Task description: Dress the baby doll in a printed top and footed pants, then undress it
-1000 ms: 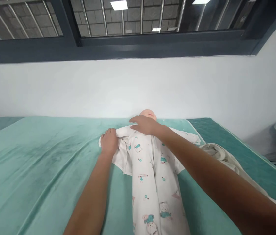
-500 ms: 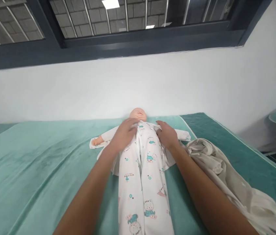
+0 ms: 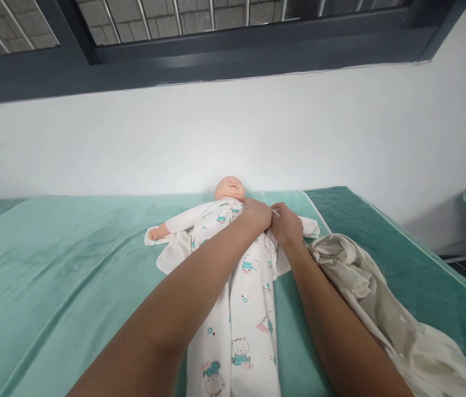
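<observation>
A baby doll [image 3: 230,188] lies on its back, head toward the wall. White baby clothes [image 3: 241,309] printed with teal and pink animals cover it, its legs toward me. My left hand [image 3: 257,214] reaches across the chest to the upper right side of the garment, fingers closed. Beside it, almost touching, my right hand [image 3: 287,226] is closed too. A small bit of white cloth shows between the two hands, and both seem to pinch the garment's edge. The fingertips are mostly hidden. The doll's arm [image 3: 187,220] on the left stretches out in a white sleeve.
Teal sheeting [image 3: 84,275] covers the bed, with a darker teal strip [image 3: 381,253] at right. A crumpled off-white cloth [image 3: 365,286] lies beside my right forearm. Behind the bed stands a white wall [image 3: 175,138] under a dark-framed window [image 3: 233,49] with metal bars.
My left hand has moved right across the doll's chest to meet my right hand. Both hands have closed on the garment's right edge. The view has shifted slightly.
</observation>
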Action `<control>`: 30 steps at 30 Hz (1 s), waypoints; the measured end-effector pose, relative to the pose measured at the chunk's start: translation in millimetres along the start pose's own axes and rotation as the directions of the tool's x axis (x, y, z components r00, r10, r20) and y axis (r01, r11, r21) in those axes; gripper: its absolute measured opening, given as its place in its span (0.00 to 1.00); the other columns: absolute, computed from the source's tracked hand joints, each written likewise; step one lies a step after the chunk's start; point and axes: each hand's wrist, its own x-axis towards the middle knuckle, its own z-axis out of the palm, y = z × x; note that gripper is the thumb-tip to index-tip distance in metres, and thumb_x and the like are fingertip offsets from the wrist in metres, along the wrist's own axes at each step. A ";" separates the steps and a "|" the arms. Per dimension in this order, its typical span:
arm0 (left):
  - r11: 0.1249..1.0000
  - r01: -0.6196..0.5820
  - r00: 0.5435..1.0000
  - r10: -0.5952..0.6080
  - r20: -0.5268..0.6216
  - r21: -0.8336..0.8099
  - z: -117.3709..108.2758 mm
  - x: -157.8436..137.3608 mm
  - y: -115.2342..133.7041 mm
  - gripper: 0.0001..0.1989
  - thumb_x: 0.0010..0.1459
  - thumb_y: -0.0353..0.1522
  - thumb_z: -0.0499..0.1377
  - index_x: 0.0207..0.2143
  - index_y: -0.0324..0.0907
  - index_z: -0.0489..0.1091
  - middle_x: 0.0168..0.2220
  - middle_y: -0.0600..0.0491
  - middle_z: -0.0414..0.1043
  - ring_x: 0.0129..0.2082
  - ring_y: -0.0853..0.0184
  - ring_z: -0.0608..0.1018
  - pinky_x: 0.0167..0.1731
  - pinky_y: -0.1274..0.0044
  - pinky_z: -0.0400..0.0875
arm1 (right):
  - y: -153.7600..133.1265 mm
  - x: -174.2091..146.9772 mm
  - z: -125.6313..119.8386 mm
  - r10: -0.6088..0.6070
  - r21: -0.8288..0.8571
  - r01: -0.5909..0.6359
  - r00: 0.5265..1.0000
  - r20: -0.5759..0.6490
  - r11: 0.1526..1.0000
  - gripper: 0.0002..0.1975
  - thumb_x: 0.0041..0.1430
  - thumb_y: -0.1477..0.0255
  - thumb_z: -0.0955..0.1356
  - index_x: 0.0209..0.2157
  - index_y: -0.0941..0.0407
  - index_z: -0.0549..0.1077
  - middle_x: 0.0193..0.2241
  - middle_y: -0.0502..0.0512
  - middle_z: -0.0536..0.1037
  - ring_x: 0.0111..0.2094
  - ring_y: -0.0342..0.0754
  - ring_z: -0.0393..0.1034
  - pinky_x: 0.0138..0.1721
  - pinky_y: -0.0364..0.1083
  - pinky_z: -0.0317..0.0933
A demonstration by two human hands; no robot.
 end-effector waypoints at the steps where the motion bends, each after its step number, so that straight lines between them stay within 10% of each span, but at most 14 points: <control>1: 0.999 0.022 1.000 -0.022 0.001 0.025 0.4 1.2 0.7 0.14 0.53 0.27 0.60 0.43 0.39 0.77 0.50 0.38 0.76 0.54 0.48 0.75 0.53 0.56 0.65 | 0.7 0.3 -0.3 0.016 -0.004 -0.016 1.000 0.000 1.000 0.15 0.64 0.69 0.60 0.49 0.52 0.71 0.44 0.56 0.80 0.45 0.54 0.72 0.43 0.49 0.56; 9: 0.985 0.091 0.995 -0.097 0.033 0.149 -7.6 -5.4 -20.1 0.20 0.51 0.26 0.61 0.48 0.39 0.75 0.50 0.35 0.75 0.53 0.45 0.75 0.51 0.54 0.66 | 8.1 2.4 -2.0 0.094 -0.023 -0.095 0.995 -0.022 0.995 0.18 0.61 0.73 0.59 0.50 0.53 0.70 0.46 0.58 0.79 0.48 0.56 0.71 0.47 0.51 0.56; 17: 0.981 -0.133 0.988 0.121 0.091 0.144 6.1 6.3 -12.6 0.18 0.52 0.29 0.61 0.47 0.48 0.74 0.46 0.46 0.78 0.45 0.57 0.80 0.44 0.69 0.73 | 4.9 0.2 1.4 0.117 -0.036 -0.116 0.993 0.019 0.993 0.18 0.62 0.72 0.58 0.50 0.55 0.72 0.46 0.61 0.78 0.49 0.58 0.69 0.47 0.52 0.56; 30: 0.963 -0.076 0.996 0.085 -0.026 0.258 -23.5 -21.5 -37.6 0.16 0.55 0.26 0.57 0.47 0.41 0.72 0.46 0.41 0.77 0.46 0.53 0.78 0.44 0.66 0.70 | 19.8 -4.3 -1.3 0.196 0.285 -0.161 0.975 -0.101 0.945 0.18 0.56 0.77 0.59 0.45 0.55 0.73 0.41 0.60 0.78 0.46 0.58 0.69 0.46 0.52 0.59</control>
